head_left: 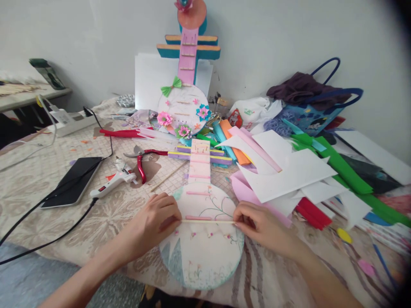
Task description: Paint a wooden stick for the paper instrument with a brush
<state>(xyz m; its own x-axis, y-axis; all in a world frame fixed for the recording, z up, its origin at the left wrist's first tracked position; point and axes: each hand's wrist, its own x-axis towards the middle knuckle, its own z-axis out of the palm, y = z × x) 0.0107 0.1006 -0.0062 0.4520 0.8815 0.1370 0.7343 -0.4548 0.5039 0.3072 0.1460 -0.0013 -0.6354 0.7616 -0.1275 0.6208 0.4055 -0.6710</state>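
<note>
A flat craft model shaped like a lute (202, 239), with a round pale body and a pink neck, lies on the table in front of me. A thin wooden stick (208, 221) stretches across its body just below a pink bar. My left hand (157, 220) pinches the stick's left end. My right hand (261, 224) pinches the right end. A finished model of the same shape (186, 94) stands upright against the wall behind.
A white glue gun (112, 182), red pliers (143, 160) and a dark phone (75, 179) with black cables lie at the left. White, pink, green and red foam sheets (289, 171) pile up on the right. A blue bag (314, 111) sits at the back right.
</note>
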